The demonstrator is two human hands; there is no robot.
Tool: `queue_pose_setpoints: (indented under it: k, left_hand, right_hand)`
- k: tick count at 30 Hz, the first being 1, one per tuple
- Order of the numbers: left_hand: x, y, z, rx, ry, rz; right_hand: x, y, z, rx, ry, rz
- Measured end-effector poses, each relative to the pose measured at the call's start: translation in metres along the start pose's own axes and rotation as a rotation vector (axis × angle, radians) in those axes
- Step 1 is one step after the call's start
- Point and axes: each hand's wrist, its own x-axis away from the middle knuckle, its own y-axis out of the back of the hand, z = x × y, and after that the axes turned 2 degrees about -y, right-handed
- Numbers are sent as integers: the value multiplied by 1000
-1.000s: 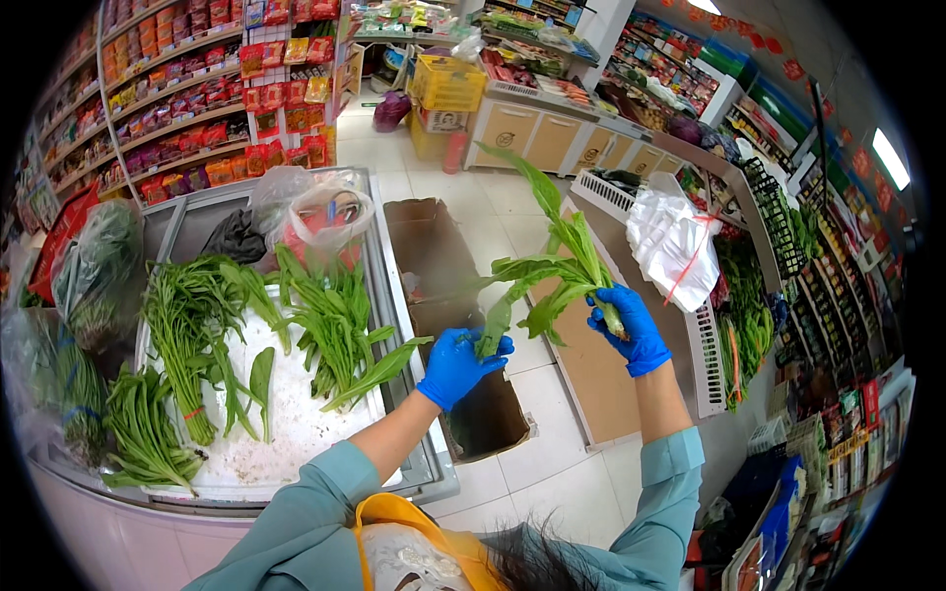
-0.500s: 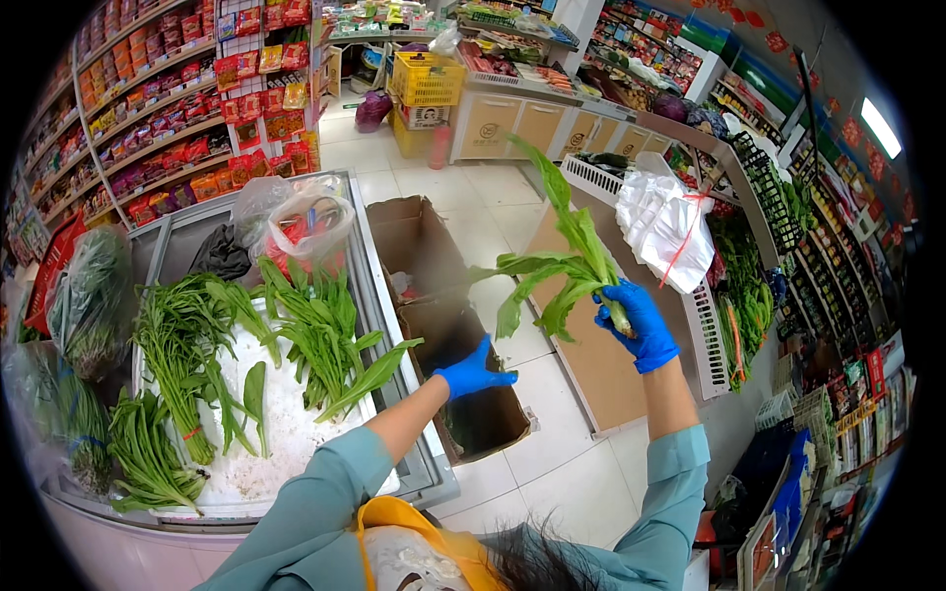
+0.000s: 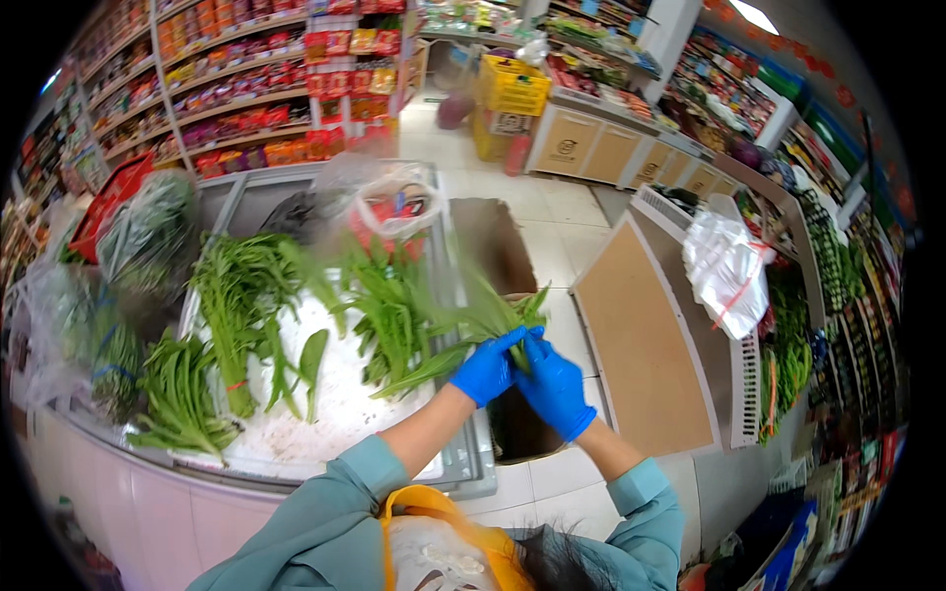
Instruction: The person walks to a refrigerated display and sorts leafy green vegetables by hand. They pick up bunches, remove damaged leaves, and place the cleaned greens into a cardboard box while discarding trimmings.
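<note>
My right hand [image 3: 555, 389], in a blue glove, is closed round the lower part of a leafy green vegetable [image 3: 501, 317] whose leaves point away from me and look blurred. My left hand [image 3: 484, 373], gloved too, is pressed against my right one with its fingers closed on the same plant. Both hands are over a cardboard box [image 3: 501, 234] on the floor, just right of the counter. On the white tray [image 3: 281, 445] to my left lie loose leafy greens [image 3: 389, 325], a bundle of greens with a red band [image 3: 225, 320], and another bunch [image 3: 182, 399].
A plastic bag with red contents [image 3: 397, 212] sits at the counter's far end. Bagged greens [image 3: 148, 231] and a red basket [image 3: 103, 212] stand at the far left. To the right, white plastic bags [image 3: 727, 264] hang by a display stand [image 3: 641, 340]. Yellow crates [image 3: 514, 87] stand farther off.
My right hand has brought the leafy green vegetable left and inward. My left hand, open before, has come to meet it and closed on the plant. The view has turned left.
</note>
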Motion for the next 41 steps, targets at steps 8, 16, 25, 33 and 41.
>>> queue_pose_setpoints:
  k: [8,16,25,33,41]
  left_hand:
    - [107,100,-46,-91,-239,-102]
    - [222,137,-85,-617,-305,-223]
    - [351,171,-111,-240,-1138,-674]
    - [415,209,-123,366,-1093,-208]
    - [470,170,-187,-1348,-1039,-1008]
  right_hand:
    - [-16,-57,76,-1122,-355,335]
    - [-71,-102,199,-1377,-240,629]
    - [-83,-129,374,-1352,185,682]
    - [-57,-175,414,-1305,287,796]
    - [-64,-159,456,-438,424,528]
